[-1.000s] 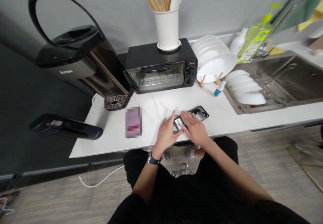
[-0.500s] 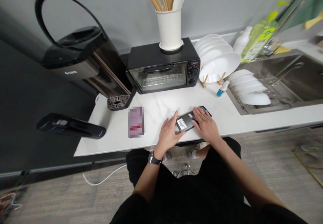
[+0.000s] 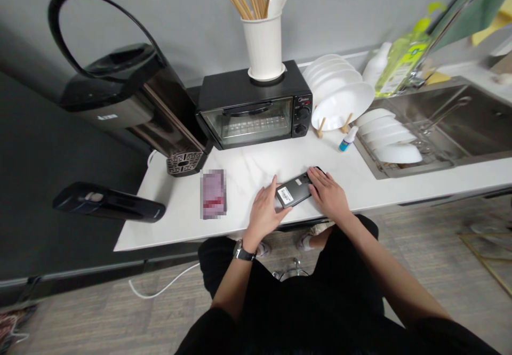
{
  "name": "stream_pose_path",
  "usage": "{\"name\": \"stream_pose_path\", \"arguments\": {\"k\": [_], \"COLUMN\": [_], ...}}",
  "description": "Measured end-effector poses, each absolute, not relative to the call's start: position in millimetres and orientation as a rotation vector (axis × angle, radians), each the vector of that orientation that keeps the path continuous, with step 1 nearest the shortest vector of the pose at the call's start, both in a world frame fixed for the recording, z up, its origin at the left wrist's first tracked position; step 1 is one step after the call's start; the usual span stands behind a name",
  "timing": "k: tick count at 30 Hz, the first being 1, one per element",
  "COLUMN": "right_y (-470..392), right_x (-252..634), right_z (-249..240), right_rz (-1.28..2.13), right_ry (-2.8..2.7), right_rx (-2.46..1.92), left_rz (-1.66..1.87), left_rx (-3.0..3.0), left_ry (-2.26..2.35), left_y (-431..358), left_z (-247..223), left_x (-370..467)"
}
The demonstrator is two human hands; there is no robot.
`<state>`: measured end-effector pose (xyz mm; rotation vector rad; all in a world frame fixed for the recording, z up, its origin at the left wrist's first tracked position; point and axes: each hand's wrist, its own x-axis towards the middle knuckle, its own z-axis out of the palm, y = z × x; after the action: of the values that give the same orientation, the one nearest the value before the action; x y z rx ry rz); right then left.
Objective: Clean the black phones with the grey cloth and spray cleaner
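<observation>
A dark grey smartphone (image 3: 298, 190) lies back side up on the white counter, slanting up to the right, with a white barcode label near its left end. My left hand (image 3: 264, 211) holds that left end, thumb along the near edge and index finger toward the far edge. The fingers of my right hand (image 3: 327, 195) lie flat over the right end, partly covering the camera area. To the left, apart from both hands, sits a blurred-out purple rectangular object (image 3: 213, 194).
A black toaster oven (image 3: 252, 107) stands behind the phone, bearing a white utensil holder (image 3: 264, 46). Left are a water dispenser (image 3: 152, 110) and a dark cylindrical device (image 3: 112, 203). Right are a small spray bottle (image 3: 347, 139), racked plates (image 3: 340, 104) and a sink (image 3: 472, 126).
The camera view has shifted slightly. My right hand has slid a little rightward along the smartphone, baring more of its back. My left hand stays at the left end.
</observation>
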<state>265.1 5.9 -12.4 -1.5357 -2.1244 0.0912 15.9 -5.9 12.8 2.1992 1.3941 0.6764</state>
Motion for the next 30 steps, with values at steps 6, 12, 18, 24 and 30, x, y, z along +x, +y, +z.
{"name": "stream_pose_path", "arguments": {"k": [6, 12, 18, 24, 30], "right_y": [7, 10, 5, -2, -20], "right_x": [266, 276, 274, 241, 192], "right_z": [-17, -17, -5, 7, 14], "right_rz": [0.189, 0.334, 0.353, 0.178, 0.18], "right_ry": [-1.932, -1.625, -1.4, -1.727, -2.194], "right_rx": [-1.512, -1.592, -1.483, -1.26, -1.02], "left_rz": [0.782, 0.895, 0.8, 0.751, 0.713], "left_rx": [2.194, 2.008, 1.95, 2.16, 2.286], "left_ry": [1.525, 1.453, 1.461, 1.517, 1.571], "left_y": [-5, -6, -11, -15, -17], "left_z": [8, 4, 0, -2, -9], "left_x": [21, 19, 19, 19, 19]}}
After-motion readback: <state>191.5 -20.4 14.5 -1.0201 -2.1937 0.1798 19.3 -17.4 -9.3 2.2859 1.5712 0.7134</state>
